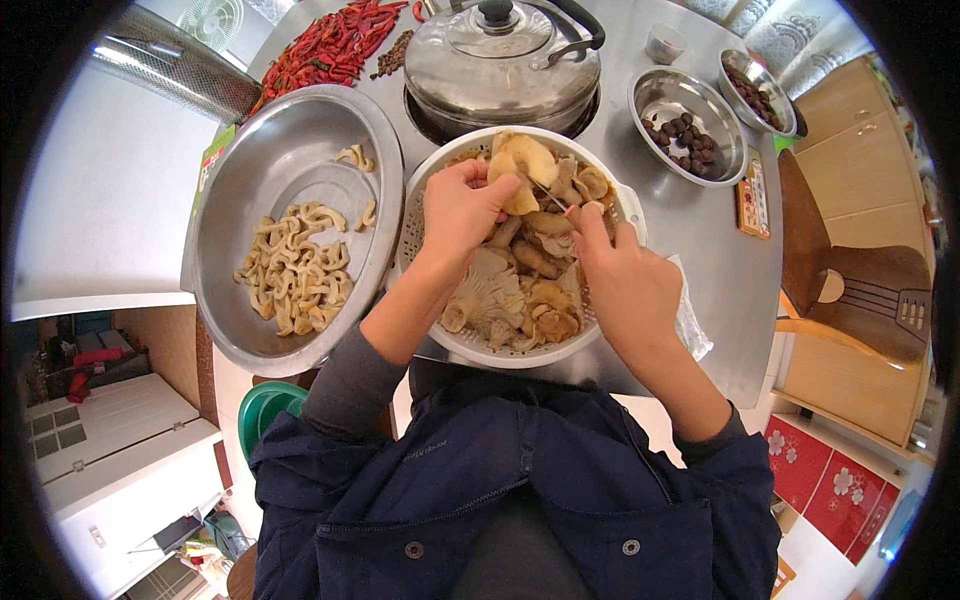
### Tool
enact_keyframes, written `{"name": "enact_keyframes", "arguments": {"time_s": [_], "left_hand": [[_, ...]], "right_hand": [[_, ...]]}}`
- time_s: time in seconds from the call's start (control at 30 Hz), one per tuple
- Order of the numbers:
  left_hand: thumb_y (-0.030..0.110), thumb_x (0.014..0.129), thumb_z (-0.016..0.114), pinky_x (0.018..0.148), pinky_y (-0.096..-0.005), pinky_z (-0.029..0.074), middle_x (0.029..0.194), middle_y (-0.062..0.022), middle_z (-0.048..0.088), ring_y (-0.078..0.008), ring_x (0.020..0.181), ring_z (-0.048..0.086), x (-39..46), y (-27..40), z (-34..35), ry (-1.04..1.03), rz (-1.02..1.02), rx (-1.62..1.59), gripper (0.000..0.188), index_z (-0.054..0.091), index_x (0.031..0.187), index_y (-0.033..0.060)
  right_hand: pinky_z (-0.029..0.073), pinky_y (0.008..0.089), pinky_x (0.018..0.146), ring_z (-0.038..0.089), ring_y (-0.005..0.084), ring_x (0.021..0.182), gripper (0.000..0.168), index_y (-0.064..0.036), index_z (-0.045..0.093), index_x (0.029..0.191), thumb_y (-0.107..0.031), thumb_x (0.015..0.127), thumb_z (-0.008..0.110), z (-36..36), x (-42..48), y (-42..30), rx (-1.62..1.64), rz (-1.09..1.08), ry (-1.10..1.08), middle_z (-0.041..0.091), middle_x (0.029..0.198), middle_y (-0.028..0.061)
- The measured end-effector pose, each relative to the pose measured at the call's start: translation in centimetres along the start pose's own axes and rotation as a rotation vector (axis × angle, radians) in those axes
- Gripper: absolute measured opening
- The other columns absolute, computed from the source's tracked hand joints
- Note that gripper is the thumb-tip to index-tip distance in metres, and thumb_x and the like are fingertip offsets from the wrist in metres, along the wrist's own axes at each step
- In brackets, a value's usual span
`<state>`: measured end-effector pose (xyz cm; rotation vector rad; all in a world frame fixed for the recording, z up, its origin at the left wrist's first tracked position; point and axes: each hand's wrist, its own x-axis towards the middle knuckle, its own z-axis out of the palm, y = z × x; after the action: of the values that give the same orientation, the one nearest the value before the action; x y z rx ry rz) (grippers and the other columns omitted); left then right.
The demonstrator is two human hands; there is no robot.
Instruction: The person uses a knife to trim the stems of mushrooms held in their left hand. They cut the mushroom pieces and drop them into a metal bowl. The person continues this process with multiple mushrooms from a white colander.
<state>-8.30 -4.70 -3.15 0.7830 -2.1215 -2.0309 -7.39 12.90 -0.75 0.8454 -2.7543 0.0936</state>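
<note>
Over a white plastic colander (517, 363) full of oyster mushrooms (484, 289), my left hand (463, 210) pinches one pale mushroom (536, 159) between thumb and fingers. My right hand (630, 277) grips the orange handle of a small knife (551, 196). The blade's tip meets the underside of the held mushroom, and part of it is hidden there. To the left of the colander, a wide metal basin (300, 142) holds a heap of curled mushroom strips (296, 262), with a few strips lying apart towards its far right side.
Behind the colander, a lidded steel pot (499, 67) sits in a round opening of the metal table (720, 300). Red chillies (330, 52) are piled at the far left. Steel bowls (694, 120) with dark round pieces stand right. A wooden chair (862, 292) is beyond the right edge.
</note>
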Motion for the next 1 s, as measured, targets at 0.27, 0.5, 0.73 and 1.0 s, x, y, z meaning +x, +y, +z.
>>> {"name": "enact_keyframes", "arguments": {"time_s": [0.27, 0.5, 0.73, 1.0], "left_hand": [[0.013, 0.073, 0.062, 0.055, -0.0199, 0.045, 0.074, -0.0026, 0.059, -0.0083, 0.062, 0.054, -1.5, 0.7, -1.3, -0.025, -0.099, -0.124, 0.019, 0.062, 0.086, -0.0004], [0.013, 0.074, 0.061, 0.059, -0.0202, 0.044, 0.077, -0.0021, 0.060, -0.0079, 0.066, 0.055, -1.7, 0.4, -2.2, -0.073, -0.124, -0.134, 0.016, 0.060, 0.085, 0.0011], [0.014, 0.074, 0.061, 0.061, -0.0209, 0.044, 0.078, -0.0015, 0.060, -0.0073, 0.068, 0.055, -1.6, 0.2, -1.2, -0.090, -0.109, -0.123, 0.016, 0.061, 0.086, 0.0017], [0.018, 0.078, 0.057, 0.065, -0.0230, 0.044, 0.082, -0.0006, 0.060, -0.0082, 0.073, 0.055, -1.7, -1.0, -0.5, -0.131, -0.189, -0.065, 0.016, 0.060, 0.088, 0.0056]], "right_hand": [[0.043, 0.0286, 0.035, 0.058, 0.0167, 0.045, 0.027, -0.011, 0.050, 0.103, -0.014, 0.076, 0.052, -0.8, -0.5, -1.1, 0.021, -0.027, 0.017, 0.051, 0.066, 0.0044], [0.043, 0.0286, 0.035, 0.057, 0.0178, 0.044, 0.024, -0.010, 0.051, 0.099, -0.015, 0.076, 0.051, -0.5, -0.1, -2.2, 0.056, -0.026, 0.024, 0.052, 0.064, 0.0049], [0.044, 0.0303, 0.035, 0.057, 0.0190, 0.043, 0.021, -0.009, 0.051, 0.100, -0.018, 0.081, 0.051, 0.6, 0.0, -1.4, 0.065, -0.004, 0.023, 0.053, 0.064, 0.0054], [0.043, 0.0327, 0.035, 0.057, 0.0225, 0.043, 0.016, -0.010, 0.049, 0.087, -0.026, 0.085, 0.050, 1.4, -1.4, -1.0, 0.150, 0.078, 0.005, 0.053, 0.061, 0.0058]]}}
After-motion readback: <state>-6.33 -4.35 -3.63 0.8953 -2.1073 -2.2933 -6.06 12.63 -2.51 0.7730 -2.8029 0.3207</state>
